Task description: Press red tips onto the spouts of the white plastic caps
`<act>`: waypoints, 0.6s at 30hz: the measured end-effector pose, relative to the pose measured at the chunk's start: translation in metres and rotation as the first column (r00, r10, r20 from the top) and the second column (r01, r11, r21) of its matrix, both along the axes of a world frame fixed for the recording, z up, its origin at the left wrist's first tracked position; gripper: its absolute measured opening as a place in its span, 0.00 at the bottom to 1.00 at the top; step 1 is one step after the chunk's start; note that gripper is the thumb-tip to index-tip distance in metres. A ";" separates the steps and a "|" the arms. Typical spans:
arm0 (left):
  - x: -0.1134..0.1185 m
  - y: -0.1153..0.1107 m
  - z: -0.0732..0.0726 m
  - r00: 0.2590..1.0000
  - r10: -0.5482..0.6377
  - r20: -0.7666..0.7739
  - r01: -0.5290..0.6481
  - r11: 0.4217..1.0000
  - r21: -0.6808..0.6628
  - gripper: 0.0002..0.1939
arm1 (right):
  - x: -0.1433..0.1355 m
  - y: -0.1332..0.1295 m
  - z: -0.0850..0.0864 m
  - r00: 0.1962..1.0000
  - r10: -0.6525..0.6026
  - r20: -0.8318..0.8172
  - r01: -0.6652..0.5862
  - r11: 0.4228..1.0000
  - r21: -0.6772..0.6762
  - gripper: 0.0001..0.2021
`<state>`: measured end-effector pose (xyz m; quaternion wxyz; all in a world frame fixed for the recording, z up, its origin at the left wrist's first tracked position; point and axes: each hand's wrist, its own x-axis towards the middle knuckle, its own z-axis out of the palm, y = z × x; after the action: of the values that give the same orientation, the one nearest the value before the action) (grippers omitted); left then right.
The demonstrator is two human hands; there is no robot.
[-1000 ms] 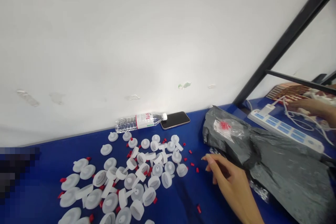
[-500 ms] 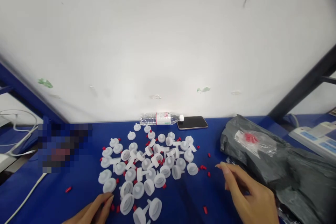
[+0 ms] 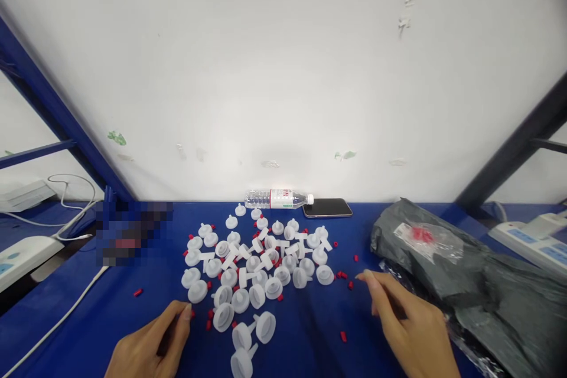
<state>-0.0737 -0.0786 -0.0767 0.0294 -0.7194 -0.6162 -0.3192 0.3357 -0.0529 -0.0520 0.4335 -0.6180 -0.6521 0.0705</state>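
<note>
My left hand [image 3: 150,339] rests low on the blue table, thumb and forefinger pressed together. A small red piece [image 3: 192,314] shows right beside those fingertips; I cannot tell whether it is gripped. Several white plastic funnel-shaped pieces [image 3: 240,300], round with thin stems, lie in a loose heap between my hands, with small red pieces scattered among them. My right hand [image 3: 410,325] hovers right of the heap, its thumb and forefinger closed in a pinch; anything between them is hidden. Near its fingertips lie more red pieces [image 3: 351,285].
Behind the heap, a clear water bottle [image 3: 281,198] lies on its side against a phone [image 3: 328,208]. A grey plastic bag [image 3: 416,248] covers the right side. Power strips stand at left [image 3: 26,257] and right, with a white cable [image 3: 57,322]. A white wall rises behind.
The view has shifted, so the heap appears farther right and higher. More of my left hand shows, still pinched. My right hand keeps nearly the same pose.
</note>
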 end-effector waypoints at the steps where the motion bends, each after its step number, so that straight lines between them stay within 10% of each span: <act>1: 0.001 0.000 0.001 1.000 -0.014 0.006 0.014 1.000 0.010 0.13 | 0.000 0.000 -0.002 1.000 0.011 0.012 -0.011 1.000 -0.008 0.17; 10: 0.017 0.005 0.038 0.998 -0.064 0.003 0.062 0.985 0.159 0.14 | 0.000 0.001 -0.014 0.996 0.078 0.031 -0.075 0.992 -0.097 0.19; 18: 0.075 0.134 0.095 0.944 -0.227 -0.239 0.209 0.973 -0.100 0.18 | 0.004 0.003 -0.014 0.999 0.048 0.009 -0.047 0.995 -0.083 0.21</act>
<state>0.0011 0.0550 0.0186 0.0445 -0.8181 -0.5356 -0.2048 0.3395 -0.0503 -0.0660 0.4022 -0.6202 -0.6653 0.1042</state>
